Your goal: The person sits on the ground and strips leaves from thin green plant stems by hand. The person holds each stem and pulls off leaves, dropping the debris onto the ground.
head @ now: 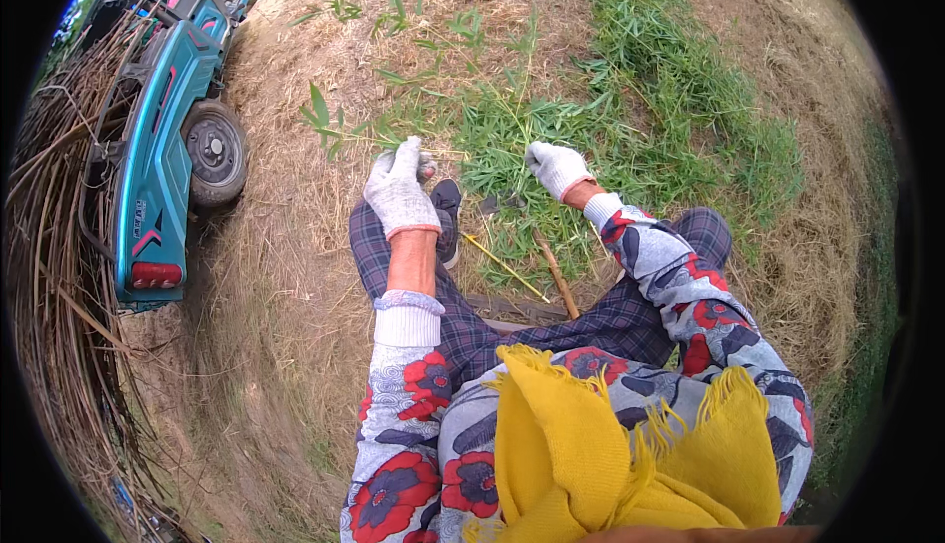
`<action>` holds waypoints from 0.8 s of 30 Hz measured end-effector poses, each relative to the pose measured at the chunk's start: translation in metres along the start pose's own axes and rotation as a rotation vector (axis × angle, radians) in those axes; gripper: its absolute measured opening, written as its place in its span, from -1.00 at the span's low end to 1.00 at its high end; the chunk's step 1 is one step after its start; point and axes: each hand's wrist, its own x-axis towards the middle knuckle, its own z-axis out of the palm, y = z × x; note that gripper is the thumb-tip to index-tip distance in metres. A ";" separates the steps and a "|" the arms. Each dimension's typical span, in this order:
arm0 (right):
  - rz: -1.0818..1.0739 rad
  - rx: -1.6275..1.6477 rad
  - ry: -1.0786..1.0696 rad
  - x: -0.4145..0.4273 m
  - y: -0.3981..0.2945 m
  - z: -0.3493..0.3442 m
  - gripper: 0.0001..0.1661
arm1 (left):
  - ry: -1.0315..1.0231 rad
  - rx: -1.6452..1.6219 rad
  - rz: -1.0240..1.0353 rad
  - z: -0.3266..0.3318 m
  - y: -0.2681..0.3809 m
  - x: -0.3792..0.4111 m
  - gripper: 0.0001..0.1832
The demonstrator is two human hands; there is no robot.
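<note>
My left hand (404,181), in a pale knitted work glove, is closed on a thin leafy bamboo stem (347,135) whose cut end points right. My right hand (557,168), gloved alike, grips the base of a leafy green branch (528,78) that fans up and away. Under and beyond both hands lies a heap of cut green leafy stems (495,133). A brown wooden handle (557,273) rests on the ground between my legs, its far end among leaves beside a dark metal piece (502,204). A yellow stick (506,267) lies to its left.
At the left stands a teal cargo vehicle (159,166) loaded with long dry stalks (59,247) that hang over its rear. A long pile of green cuttings (664,78) runs up and right over dry grass. A yellow fringed scarf (561,439) hangs before my chest.
</note>
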 end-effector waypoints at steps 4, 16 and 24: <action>-0.129 -0.007 -0.251 -0.015 0.008 0.009 -0.87 | -0.016 -0.004 0.058 0.000 0.004 0.010 -0.90; 0.153 0.365 -0.160 -0.008 -0.018 -0.041 -0.73 | -0.326 0.405 -0.105 0.032 -0.041 0.021 -0.85; 0.307 0.690 0.050 0.008 -0.025 -0.119 -0.65 | -0.884 1.036 -0.040 0.073 -0.078 0.021 -0.69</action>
